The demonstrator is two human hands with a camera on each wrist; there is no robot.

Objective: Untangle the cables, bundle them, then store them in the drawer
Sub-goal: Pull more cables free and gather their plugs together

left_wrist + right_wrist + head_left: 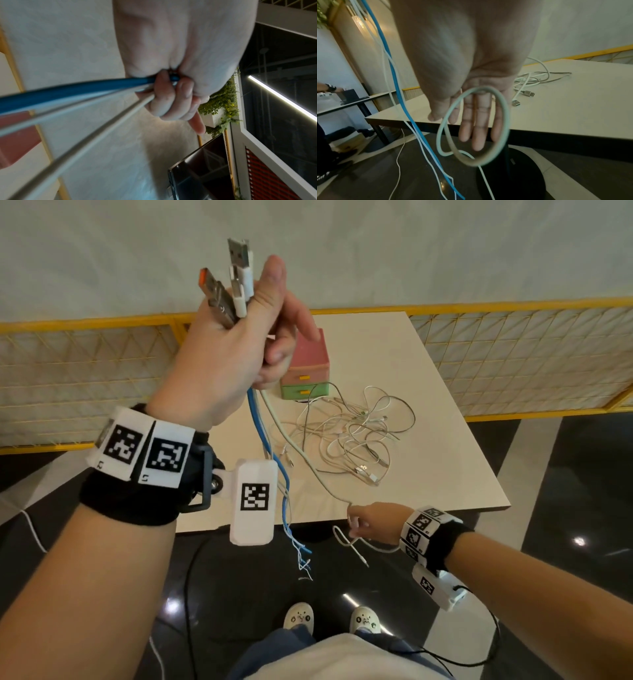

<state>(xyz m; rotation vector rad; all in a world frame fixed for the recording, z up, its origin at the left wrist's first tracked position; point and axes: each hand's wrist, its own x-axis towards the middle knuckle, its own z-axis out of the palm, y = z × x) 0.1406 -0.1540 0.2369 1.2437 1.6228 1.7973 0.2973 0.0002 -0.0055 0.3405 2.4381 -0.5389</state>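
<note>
My left hand (239, 344) is raised and grips several cables, whose USB plugs (236, 282) stick out above the fist. From it hang a blue cable (274, 467) and thin white ones. In the left wrist view its fingers (171, 97) curl round the blue cable (68, 93) and grey-white cables (85, 146). One white cable (301, 453) runs down to my right hand (359, 523), low at the table's front edge. A loop of that cable (474, 125) hangs round its straight fingers (477, 121). A tangle of white cables (352, 436) lies on the table (445, 440) beside a small pink-and-green drawer unit (308, 371), its drawers closed.
A yellow mesh fence (513, 354) runs behind the table. Thin black and white leads (188, 594) trail over the dark floor, where my shoes (329, 616) stand. Loose USB plugs (522, 97) lie near the table's front. Another table (351, 101) stands off to the left.
</note>
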